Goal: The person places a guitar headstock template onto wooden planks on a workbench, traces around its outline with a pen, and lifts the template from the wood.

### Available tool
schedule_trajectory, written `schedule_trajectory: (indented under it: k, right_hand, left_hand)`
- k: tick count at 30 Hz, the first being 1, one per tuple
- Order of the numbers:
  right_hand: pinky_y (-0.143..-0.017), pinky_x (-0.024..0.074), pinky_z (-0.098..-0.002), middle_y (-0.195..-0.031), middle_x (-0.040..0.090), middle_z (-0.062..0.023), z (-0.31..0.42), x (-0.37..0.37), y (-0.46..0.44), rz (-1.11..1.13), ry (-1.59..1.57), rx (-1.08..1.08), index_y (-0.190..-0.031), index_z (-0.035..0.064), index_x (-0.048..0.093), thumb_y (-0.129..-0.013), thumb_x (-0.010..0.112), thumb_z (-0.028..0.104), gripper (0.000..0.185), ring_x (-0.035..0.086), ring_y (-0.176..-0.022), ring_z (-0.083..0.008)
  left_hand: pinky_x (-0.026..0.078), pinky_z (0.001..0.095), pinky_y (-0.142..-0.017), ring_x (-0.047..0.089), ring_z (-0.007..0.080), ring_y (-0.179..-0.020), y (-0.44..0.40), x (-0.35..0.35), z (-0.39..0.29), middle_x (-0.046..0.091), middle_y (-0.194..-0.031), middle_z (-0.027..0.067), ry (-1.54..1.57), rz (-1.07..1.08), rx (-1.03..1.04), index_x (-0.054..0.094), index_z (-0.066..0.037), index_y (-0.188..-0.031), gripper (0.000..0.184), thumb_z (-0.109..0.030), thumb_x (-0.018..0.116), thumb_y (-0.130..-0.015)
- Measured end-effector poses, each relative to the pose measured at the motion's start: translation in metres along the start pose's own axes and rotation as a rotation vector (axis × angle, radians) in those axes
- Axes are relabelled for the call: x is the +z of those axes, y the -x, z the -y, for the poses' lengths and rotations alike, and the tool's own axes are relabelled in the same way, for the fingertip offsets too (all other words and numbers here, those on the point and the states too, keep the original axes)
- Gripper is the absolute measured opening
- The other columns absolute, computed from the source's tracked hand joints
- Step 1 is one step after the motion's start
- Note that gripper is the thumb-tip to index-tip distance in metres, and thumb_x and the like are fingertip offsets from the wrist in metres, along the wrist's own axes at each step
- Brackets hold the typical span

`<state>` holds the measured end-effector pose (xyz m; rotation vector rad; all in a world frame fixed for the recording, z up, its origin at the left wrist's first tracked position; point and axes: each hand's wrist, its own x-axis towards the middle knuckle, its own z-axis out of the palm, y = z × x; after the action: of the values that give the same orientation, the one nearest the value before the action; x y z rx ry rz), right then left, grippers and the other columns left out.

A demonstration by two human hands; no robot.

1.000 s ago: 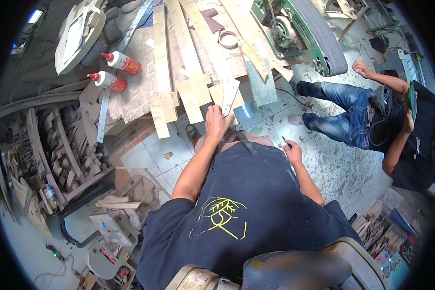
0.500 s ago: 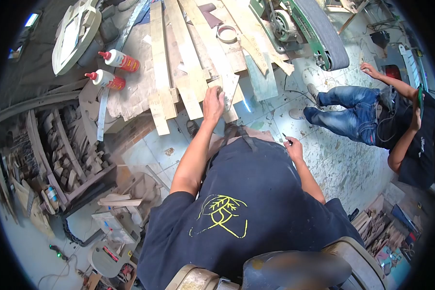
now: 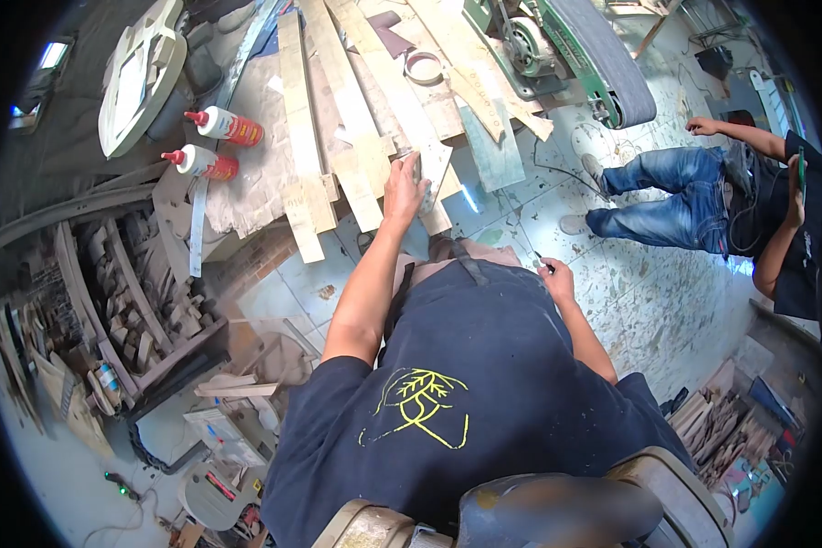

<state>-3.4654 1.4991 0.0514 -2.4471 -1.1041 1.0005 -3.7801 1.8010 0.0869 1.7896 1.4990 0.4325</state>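
Note:
At the front edge of the workbench, my left hand [image 3: 404,194] is closed on the left edge of a small pale flat wooden piece [image 3: 437,173] marked with dark dots. That piece lies over the end of a long board [image 3: 393,82]. Other long pale strips [image 3: 300,110] lie side by side to the left, their ends jutting past the bench edge. Off the bench, near my right side, my right hand [image 3: 558,279] is closed around a slim dark pen [image 3: 545,264] with its tip pointing up and left.
Two red-and-white glue bottles [image 3: 230,126] lie on the bench [image 3: 256,196]. A roll of tape [image 3: 423,68] sits among the boards. A green belt sander [image 3: 603,78] stands at the right. Another person [image 3: 676,205] in jeans is beyond it. Scrap wood [image 3: 137,320] fills a rack at left.
My view has shifted slightly. My left hand stays at the dotted wooden piece, its fingers a little differently bent. The other person's arms and body have moved; my right hand keeps the pen.

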Motion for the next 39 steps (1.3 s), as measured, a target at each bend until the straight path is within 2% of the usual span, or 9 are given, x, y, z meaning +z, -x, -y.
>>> schedule_trajectory:
  k: [1,4,16,19,28,31,34,37,39]
  right_hand:
    - [-0.091,0.0545,-0.0405,-0.107,0.074,-0.0210,0.000,0.000,0.000,0.000,0.002,0.003,-0.116,0.0043,0.075,-0.087,0.074,0.016,0.031,0.071,-0.100,-0.0332]
    - [-0.092,0.0542,-0.0402,-0.108,0.073,-0.0212,0.001,-0.001,0.000,0.017,-0.018,0.048,-0.116,0.0042,0.075,-0.088,0.073,0.016,0.031,0.071,-0.101,-0.0333]
    - [-0.092,0.0545,-0.0396,-0.110,0.073,-0.0198,0.008,-0.002,-0.006,0.023,-0.010,0.044,-0.117,0.0064,0.075,-0.087,0.074,0.016,0.032,0.071,-0.101,-0.0321]
    - [-0.082,0.0555,-0.0365,-0.095,0.076,-0.0186,0.004,0.002,-0.007,-0.052,-0.007,-0.052,-0.116,0.0040,0.075,-0.087,0.074,0.017,0.031,0.073,-0.087,-0.0269]
    - [-0.082,0.0552,-0.0369,-0.096,0.075,-0.0187,0.008,-0.001,-0.010,-0.031,-0.006,-0.041,-0.116,0.0024,0.075,-0.087,0.075,0.017,0.032,0.072,-0.088,-0.0273]
    - [-0.082,0.0551,-0.0370,-0.095,0.075,-0.0185,0.011,-0.003,-0.009,-0.028,-0.013,-0.040,-0.116,0.0020,0.075,-0.087,0.074,0.017,0.032,0.072,-0.087,-0.0274]
    - [-0.089,0.0550,-0.0394,-0.104,0.074,-0.0210,0.014,-0.007,-0.008,-0.003,-0.010,-0.018,-0.116,0.0032,0.075,-0.087,0.074,0.015,0.031,0.072,-0.097,-0.0322]
    - [-0.090,0.0550,-0.0395,-0.106,0.074,-0.0219,0.014,-0.009,-0.009,0.004,0.005,-0.029,-0.116,0.0032,0.075,-0.087,0.073,0.015,0.031,0.072,-0.100,-0.0332]
    - [-0.091,0.0550,-0.0397,-0.106,0.074,-0.0222,0.013,-0.010,-0.009,0.005,0.002,-0.022,-0.116,0.0031,0.075,-0.087,0.073,0.015,0.031,0.072,-0.100,-0.0336]
  left_hand:
    - [0.053,0.0485,-0.095,0.064,0.0416,-0.109,0.001,0.000,-0.002,0.059,-0.118,0.0194,-0.002,-0.003,-0.006,0.054,-0.012,-0.143,0.068,-0.012,0.081,-0.081]
    - [0.055,0.0450,-0.087,0.066,0.0335,-0.097,0.002,0.004,0.002,0.062,-0.107,0.0159,-0.038,-0.085,0.052,0.056,-0.015,-0.142,0.067,-0.013,0.083,-0.081]
    - [0.054,0.0450,-0.087,0.065,0.0332,-0.096,0.004,0.008,0.000,0.061,-0.105,0.0151,-0.029,-0.092,-0.005,0.057,-0.015,-0.143,0.068,-0.011,0.083,-0.080]
    - [0.054,0.0446,-0.087,0.065,0.0329,-0.096,0.004,0.009,-0.001,0.060,-0.105,0.0152,-0.026,-0.086,-0.024,0.057,-0.015,-0.143,0.068,-0.010,0.082,-0.081]
    - [0.054,0.0440,-0.088,0.065,0.0322,-0.096,0.005,0.007,-0.002,0.059,-0.105,0.0150,0.004,-0.077,-0.022,0.055,-0.013,-0.145,0.068,-0.009,0.081,-0.082]
    - [0.055,0.0450,-0.089,0.065,0.0328,-0.097,0.005,0.006,-0.003,0.059,-0.109,0.0155,-0.010,-0.077,-0.009,0.051,-0.016,-0.149,0.073,-0.010,0.080,-0.083]
    - [0.055,0.0474,-0.091,0.065,0.0364,-0.100,0.003,-0.002,-0.010,0.056,-0.113,0.0186,-0.015,-0.002,0.011,0.045,-0.023,-0.154,0.079,-0.010,0.078,-0.084]
    - [0.056,0.0509,-0.092,0.066,0.0452,-0.103,-0.001,-0.013,-0.021,0.054,-0.120,0.0252,-0.114,0.094,0.055,0.046,-0.026,-0.154,0.078,-0.005,0.071,-0.083]
    - [0.056,0.0510,-0.091,0.066,0.0458,-0.102,-0.005,-0.010,-0.015,0.054,-0.120,0.0258,-0.136,0.092,0.092,0.048,-0.026,-0.153,0.077,-0.005,0.070,-0.082]
